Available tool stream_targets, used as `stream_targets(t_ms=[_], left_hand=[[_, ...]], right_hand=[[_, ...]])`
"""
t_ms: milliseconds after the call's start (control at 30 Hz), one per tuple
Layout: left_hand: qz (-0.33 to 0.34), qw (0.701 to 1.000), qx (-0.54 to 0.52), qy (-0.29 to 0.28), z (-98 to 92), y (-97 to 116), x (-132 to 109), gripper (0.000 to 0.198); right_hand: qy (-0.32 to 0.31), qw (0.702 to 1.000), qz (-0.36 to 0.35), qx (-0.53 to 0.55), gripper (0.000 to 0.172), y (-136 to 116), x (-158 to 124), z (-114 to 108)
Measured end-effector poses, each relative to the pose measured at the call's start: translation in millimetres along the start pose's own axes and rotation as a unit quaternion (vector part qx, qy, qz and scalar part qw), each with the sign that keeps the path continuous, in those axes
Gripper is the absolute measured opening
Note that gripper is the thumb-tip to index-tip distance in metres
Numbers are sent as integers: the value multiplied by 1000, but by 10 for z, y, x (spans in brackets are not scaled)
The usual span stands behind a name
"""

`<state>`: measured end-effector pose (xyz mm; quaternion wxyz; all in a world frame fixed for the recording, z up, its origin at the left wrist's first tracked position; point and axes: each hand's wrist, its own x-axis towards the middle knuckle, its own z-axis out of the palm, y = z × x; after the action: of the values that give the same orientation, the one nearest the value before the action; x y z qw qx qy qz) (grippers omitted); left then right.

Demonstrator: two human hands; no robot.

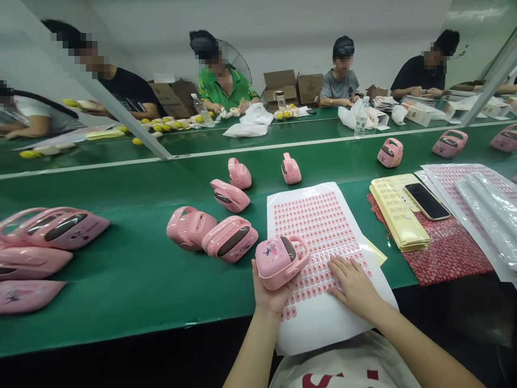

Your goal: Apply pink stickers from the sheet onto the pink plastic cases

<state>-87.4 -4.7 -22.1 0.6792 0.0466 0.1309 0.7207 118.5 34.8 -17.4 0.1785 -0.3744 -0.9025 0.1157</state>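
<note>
My left hand is closed around the underside of a pink handled device, held tilted just above the table. The device has a rounded body, a dark window strip and a printed cartoon picture, with its handle pointing right. A white sticker sheet, covered in rows of small pink and red stickers, lies partly under it and over the table edge. On the sheet's right side rests my right hand, its fingers stretched out and thumb apart, touching the stickers. Several similar devices, one of them nearby, stand left of the sheet.
More pink devices sit at far left and along the green table. At right lie yellow sheets, a phone, red bubble wrap and plastic-wrapped sheets. A bottle stands across, where several people work.
</note>
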Motion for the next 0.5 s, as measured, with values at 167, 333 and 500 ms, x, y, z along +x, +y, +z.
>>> stream_targets(t_ms=[167,333,500], left_hand=[[-3,1000,-7,-13,-52,19,-11,54],[18,999,-10,-45,-93,7,-6,50],[33,999,27,-17,-134,1,-15,49]], right_hand=[[36,994,-63,80,20,-473,70,164],[91,987,-112,75,6,-700,44,538],[121,974,-124,148,10,-649,0,617]])
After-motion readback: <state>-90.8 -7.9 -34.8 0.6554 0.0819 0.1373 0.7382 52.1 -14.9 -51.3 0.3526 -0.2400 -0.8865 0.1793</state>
